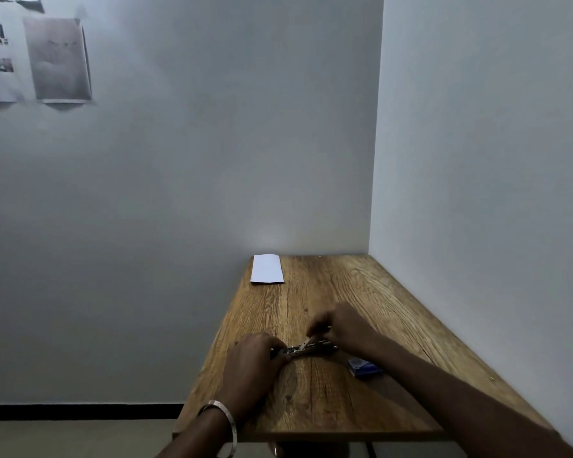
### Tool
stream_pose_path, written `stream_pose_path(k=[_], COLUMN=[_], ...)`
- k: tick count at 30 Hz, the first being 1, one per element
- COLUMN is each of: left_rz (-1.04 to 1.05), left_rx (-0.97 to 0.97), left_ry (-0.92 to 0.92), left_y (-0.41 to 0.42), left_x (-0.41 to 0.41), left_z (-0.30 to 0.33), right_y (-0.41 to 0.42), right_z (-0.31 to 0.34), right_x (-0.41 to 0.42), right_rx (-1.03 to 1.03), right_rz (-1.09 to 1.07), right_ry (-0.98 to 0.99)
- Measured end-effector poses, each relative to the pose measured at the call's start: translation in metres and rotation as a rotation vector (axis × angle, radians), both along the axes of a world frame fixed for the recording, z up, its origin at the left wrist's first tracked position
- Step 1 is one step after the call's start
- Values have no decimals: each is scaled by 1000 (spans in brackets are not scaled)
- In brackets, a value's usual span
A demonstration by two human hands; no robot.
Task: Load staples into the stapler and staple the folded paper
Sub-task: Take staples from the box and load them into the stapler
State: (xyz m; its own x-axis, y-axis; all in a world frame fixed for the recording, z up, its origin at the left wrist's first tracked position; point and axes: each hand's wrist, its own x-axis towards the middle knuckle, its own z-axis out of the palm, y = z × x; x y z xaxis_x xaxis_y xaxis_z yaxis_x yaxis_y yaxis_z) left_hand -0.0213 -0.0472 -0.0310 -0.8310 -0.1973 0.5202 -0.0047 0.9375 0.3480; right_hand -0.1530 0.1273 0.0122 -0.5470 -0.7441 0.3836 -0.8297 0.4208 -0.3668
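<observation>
Both grips are closed on the job: the left hand (252, 360) clamps one end of the stapler (306, 348), pinning it flat to the table (328, 411) so it cannot slide, while the right hand (339, 325) pinches a small pale strip between thumb and fingertip just above the open metal channel. That strip looks like a stick of staples, though it is too small and blurred to be sure. The stapler lies near the table's middle, lengthwise from 9 to 3 o'clock, its top seemingly swung open so the channel faces up for loading.

A small blue box (364, 367), probably the staple box, sits at about 4 o'clock from the stapler, just beside the right forearm, handy for a refill. The folded paper (267, 268) waits well apart at 11 o'clock, against the wall (179, 193) at the table's far edge, out of the way until stapling. Loading appears to be the step in hand; the paper is untouched. A metal bangle (224, 413) circles the left wrist.
</observation>
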Motion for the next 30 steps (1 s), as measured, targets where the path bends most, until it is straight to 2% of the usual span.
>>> stream_pose_path(k=[7, 16, 19, 23, 25, 30], left_rz=[7, 6, 5, 15, 18, 7], left_rx=[20, 30, 26, 19, 22, 48], left_ry=[-18, -8, -4, -3, -13, -35], left_y=[0, 1, 1, 0, 0, -1], left_x=[-1, 1, 1, 0, 0, 0], left_z=[0, 2, 1, 2, 1, 0], right_y=[6, 6, 10, 18, 21, 32], right_z=[-5, -1, 1, 6, 9, 5], right_x=[-4, -8, -9, -10, -9, -12], right_rx=[8, 41, 137, 361, 410, 166], right_rz=[-52, -38, 16, 107, 107, -59], right_ry=[-145, -218, -180, -27, 21, -45])
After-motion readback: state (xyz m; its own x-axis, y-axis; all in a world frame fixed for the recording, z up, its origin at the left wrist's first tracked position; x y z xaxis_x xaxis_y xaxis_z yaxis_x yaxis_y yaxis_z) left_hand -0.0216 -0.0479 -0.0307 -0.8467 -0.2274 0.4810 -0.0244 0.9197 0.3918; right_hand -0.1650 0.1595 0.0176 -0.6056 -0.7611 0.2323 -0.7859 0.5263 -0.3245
